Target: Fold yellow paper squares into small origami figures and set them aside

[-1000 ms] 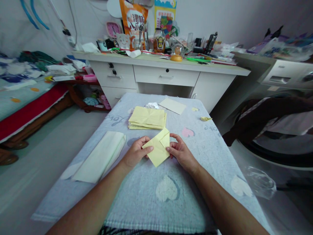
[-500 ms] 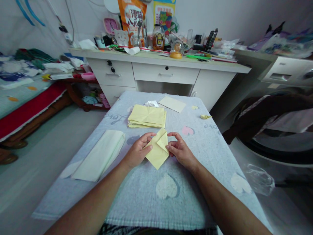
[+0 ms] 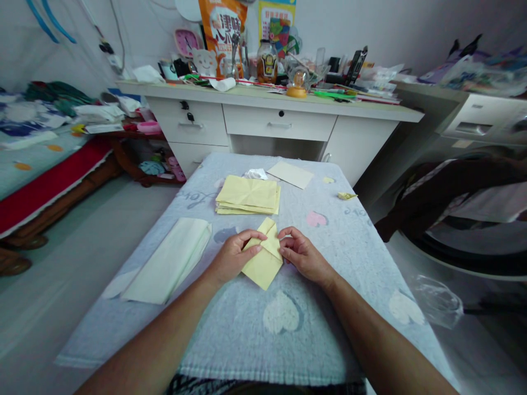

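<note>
Bundle (image 3: 168,260), whitish and folded, lay at the left of the cloth-covered table (image 3: 230,340), apart from the hands, probably to keep it out of their way. Left hand (image 3: 233,255): thumb and fingers pinched the folded yellow sheet's left side, apparently to steady its flap. Stack (image 3: 247,192) of yellow paper lay just beyond, likely for easy reach. Crumpled white piece (image 3: 256,174) sat behind it. Folded yellow sheet (image 3: 263,274) was held between both hands, corner toward the person. Pale card (image 3: 291,174) lay flat farther back. Right hand (image 3: 307,258) pinched the sheet's right edge, seemingly bracing it. Small folded yellow piece (image 3: 346,196) rested near the right edge, well apart.
</note>
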The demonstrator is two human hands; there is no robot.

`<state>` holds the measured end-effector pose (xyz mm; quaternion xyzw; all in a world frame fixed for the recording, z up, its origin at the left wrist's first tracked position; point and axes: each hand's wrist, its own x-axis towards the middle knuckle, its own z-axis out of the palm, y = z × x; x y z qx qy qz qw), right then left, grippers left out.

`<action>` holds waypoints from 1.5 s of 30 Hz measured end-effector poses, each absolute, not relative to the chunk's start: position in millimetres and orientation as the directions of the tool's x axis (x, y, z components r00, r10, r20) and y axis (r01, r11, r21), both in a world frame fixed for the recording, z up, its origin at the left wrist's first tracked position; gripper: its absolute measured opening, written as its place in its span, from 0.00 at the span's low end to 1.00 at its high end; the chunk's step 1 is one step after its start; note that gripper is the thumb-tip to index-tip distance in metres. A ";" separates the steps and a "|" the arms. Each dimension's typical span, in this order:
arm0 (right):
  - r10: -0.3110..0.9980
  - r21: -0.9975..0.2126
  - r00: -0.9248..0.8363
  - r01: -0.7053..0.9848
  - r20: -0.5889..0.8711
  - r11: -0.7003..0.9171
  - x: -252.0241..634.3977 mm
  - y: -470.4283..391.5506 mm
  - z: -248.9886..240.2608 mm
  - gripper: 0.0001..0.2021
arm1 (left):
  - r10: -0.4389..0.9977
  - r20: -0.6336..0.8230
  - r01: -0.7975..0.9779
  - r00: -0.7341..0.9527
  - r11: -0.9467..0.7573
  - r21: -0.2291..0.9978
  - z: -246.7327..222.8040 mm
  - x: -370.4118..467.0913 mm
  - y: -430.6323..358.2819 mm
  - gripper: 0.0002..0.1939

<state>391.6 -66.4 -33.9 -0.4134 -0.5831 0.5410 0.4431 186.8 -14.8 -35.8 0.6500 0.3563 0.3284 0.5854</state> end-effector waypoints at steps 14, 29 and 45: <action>0.881 -0.605 -0.321 0.642 0.347 0.472 393.9 -71.2 -20.9 0.09 | 0.914 0.043 0.081 0.403 -0.082 0.993 -35.2 186.3 -10.2 0.34; 0.913 -0.594 -0.273 0.695 0.304 0.406 384.8 -72.4 -27.0 0.08 | 0.716 0.328 0.509 0.617 -0.680 0.528 -36.3 193.6 -23.0 0.06; 0.915 -0.607 -0.383 0.699 0.129 0.378 397.4 -72.3 -22.8 0.04 | 0.745 0.175 0.541 0.644 -0.605 0.585 -35.9 185.1 -12.3 0.02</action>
